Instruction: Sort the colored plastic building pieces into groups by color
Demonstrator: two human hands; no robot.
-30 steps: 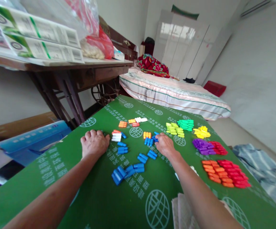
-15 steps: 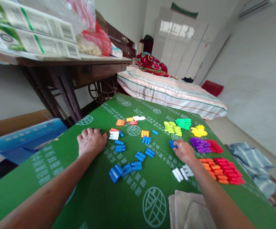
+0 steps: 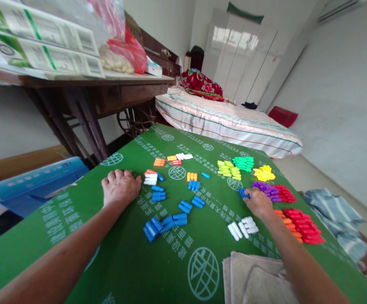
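Note:
A green printed board (image 3: 129, 261) carries small plastic pegs sorted by colour. My left hand (image 3: 120, 188) rests on the board with fingers curled under, beside a white and orange cluster (image 3: 150, 178). My right hand (image 3: 259, 202) is closed on blue pegs (image 3: 243, 194), just left of the purple pile (image 3: 264, 190). Loose blue pegs (image 3: 167, 213) lie in the middle. A small group of white pegs (image 3: 243, 228) lies near my right wrist. Red and orange pegs (image 3: 300, 226) sit to the right of that arm.
Lime (image 3: 227, 169), green (image 3: 245, 162) and yellow (image 3: 265, 173) piles lie at the far side. A folded cloth (image 3: 253, 278) sits at the near edge. A wooden table (image 3: 85, 90) with boxes stands left; a bed (image 3: 227, 122) lies beyond.
My right hand picked up blue pegs from the middle cluster and carried them to the right, toward the purple pile. My left hand stayed put.

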